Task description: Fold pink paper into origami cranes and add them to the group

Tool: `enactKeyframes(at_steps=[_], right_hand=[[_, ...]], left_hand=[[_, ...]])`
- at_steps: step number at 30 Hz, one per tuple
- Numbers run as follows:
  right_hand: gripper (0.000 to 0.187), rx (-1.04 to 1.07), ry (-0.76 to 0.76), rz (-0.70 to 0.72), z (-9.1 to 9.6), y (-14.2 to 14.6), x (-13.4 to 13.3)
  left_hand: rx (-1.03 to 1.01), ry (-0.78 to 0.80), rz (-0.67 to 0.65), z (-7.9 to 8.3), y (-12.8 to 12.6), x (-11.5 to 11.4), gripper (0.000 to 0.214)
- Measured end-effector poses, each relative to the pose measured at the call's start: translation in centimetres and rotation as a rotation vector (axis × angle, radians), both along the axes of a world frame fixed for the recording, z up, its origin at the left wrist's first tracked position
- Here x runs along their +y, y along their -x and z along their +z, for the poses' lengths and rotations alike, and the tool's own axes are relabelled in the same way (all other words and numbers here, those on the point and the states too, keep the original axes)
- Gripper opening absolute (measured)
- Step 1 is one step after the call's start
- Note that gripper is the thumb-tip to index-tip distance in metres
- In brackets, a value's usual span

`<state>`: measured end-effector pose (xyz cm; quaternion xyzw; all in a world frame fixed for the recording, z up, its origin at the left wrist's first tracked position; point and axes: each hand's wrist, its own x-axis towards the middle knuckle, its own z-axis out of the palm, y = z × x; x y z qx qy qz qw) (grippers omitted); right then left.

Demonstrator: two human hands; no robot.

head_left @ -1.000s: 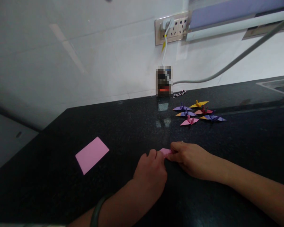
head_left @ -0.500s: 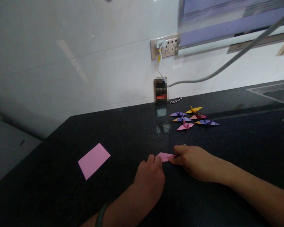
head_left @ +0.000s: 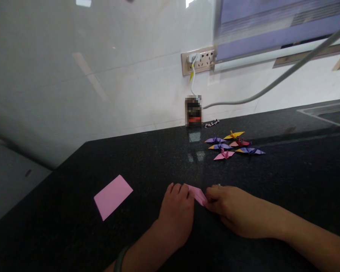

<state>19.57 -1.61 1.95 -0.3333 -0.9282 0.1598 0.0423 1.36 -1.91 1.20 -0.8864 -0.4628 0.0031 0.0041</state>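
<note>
Between my two hands lies a small folded piece of pink origami paper (head_left: 197,194), on the dark countertop. My left hand (head_left: 178,209) has its fingers bent over the paper's left end, covering it. The right-hand end of the paper is pinched between thumb and fingers of my right hand (head_left: 231,207). Further left, apart from both hands, lies a pink paper sheet (head_left: 113,197). Beyond my right hand several folded paper cranes stand in a group, among them a pink crane (head_left: 224,154), a yellow crane (head_left: 234,135) and a purple crane (head_left: 249,150).
Against the white tiled wall stands a small blurred-out device (head_left: 194,112), with a beaded string (head_left: 212,123) beside it. A grey cable (head_left: 252,99) runs right from there. A wall socket (head_left: 198,60) holds a white plug. The black countertop (head_left: 147,158) ends at the left.
The folded paper has turned, its right end now nearer me. My right hand has shifted down with it, and my left hand lies slightly further left. The view has tilted slightly.
</note>
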Motion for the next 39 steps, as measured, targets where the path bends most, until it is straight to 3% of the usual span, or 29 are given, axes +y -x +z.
enactKeyframes(at_steps=[7,10,12,17,25,39], right_hand=[[0.031,0.229,0.152,0.186,0.0,1.3,0.0],[0.035,0.299,0.102,0.071,-0.2,0.6,1.0],[0.032,0.273,0.060,-0.020,-0.5,0.1,1.7],[0.023,0.183,-0.005,-0.066,-1.3,-0.2,2.4],[0.024,0.084,-0.063,-0.030,-1.5,0.2,1.9],[0.027,-0.060,-0.182,-0.075,-1.4,0.2,1.7]], left_hand=[[-0.159,0.060,-0.008,-0.5,0.4,1.0,0.024],[-0.211,0.103,-0.042,-0.6,0.8,1.5,0.027],[-0.250,0.127,-0.081,-0.7,1.1,1.8,0.037],[-0.293,0.135,-0.163,-0.6,1.4,2.3,0.046],[-0.283,0.057,-0.203,-0.7,1.1,2.3,0.023],[-0.138,0.081,-0.090,0.7,1.2,1.0,0.021]])
